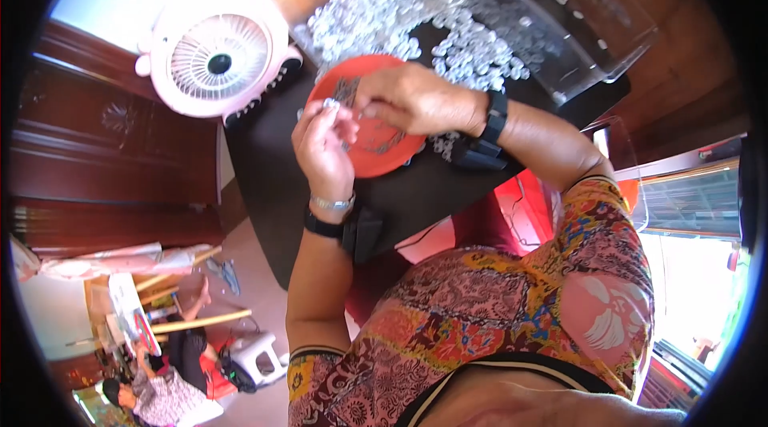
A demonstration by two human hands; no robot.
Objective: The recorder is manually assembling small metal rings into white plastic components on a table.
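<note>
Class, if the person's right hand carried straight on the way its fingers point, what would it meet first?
The right hand would probably meet the left hand first, over the left side of the orange dish, though depth is unclear.

A pink fan (220, 64) and carved woodwork (120, 123) suggest a home.

A fan (220, 63) sits left of the dish (374, 165).
</note>
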